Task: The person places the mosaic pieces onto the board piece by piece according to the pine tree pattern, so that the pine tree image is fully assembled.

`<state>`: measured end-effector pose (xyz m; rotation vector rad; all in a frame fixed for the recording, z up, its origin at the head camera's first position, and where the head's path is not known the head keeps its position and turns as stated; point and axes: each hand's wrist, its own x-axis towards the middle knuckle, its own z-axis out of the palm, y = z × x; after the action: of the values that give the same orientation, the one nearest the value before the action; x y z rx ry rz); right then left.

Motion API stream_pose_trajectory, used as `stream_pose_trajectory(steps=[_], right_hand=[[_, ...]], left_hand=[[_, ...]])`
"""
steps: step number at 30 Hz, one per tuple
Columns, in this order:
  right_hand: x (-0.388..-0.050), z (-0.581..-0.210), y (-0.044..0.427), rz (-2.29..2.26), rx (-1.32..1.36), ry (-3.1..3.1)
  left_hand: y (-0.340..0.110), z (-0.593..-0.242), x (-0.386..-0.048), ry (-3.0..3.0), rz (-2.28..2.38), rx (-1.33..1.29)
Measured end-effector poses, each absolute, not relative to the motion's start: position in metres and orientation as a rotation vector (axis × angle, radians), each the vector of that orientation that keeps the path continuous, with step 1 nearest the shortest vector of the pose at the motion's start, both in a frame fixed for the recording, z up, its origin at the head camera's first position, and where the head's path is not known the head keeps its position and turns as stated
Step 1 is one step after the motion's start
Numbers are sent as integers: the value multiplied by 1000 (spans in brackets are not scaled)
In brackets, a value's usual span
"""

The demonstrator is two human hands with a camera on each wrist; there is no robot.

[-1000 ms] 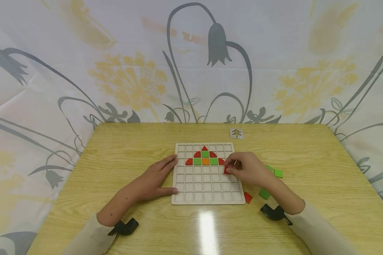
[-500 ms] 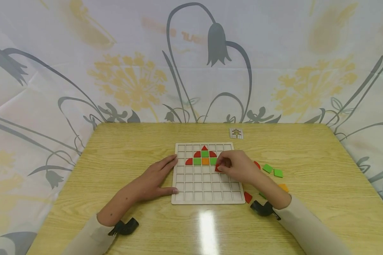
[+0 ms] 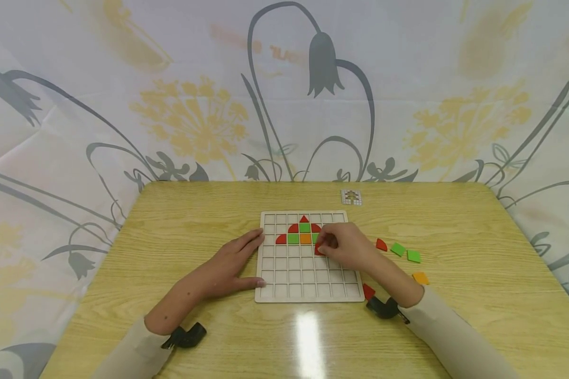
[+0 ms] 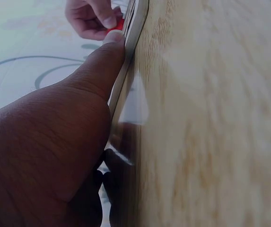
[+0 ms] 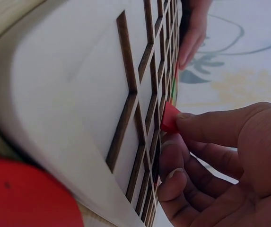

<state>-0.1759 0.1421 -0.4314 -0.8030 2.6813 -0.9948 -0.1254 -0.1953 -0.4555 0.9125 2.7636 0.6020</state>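
Observation:
A pale wooden grid board (image 3: 289,276) lies on the table, with red, green and orange tiles (image 3: 305,239) set in its upper cells around the middle. My right hand (image 3: 348,246) pinches a small red tile (image 5: 170,117) between thumb and fingers, just over the row below those pieces. Its full outline is partly covered by the fingertips. Along the board's left edge rests my left hand (image 3: 229,266), fingers straight and thumb spread, the thumb tip (image 4: 114,37) on the rim. The right hand hides some cells on the board's right side.
Right of the board lie loose tiles: a red rounded one (image 3: 381,245), two green ones (image 3: 413,256) and an orange one (image 3: 420,277). Another red tile (image 3: 369,291) lies by the board's near right corner. A small pattern card (image 3: 351,197) lies behind the board.
My right hand has moved left across the board with the red tile, from the right-hand columns towards the middle. Loose tiles at the right came into view. The left hand has stayed put.

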Motion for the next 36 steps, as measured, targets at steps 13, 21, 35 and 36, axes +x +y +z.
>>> stream_pose_trajectory(steps=[13, 21, 35, 36], right_hand=[[-174, -431, 138, -966, -790, 2702], [-174, -432, 140, -943, -782, 2721], [-172, -431, 144, -955, -781, 2721], [-171, -430, 147, -960, -787, 2729]], left_hand=[[-196, -456, -126, 2749, 617, 895], [-196, -456, -126, 2761, 608, 909], [-196, -455, -126, 2756, 608, 908], [-196, -455, -126, 2756, 606, 911]])
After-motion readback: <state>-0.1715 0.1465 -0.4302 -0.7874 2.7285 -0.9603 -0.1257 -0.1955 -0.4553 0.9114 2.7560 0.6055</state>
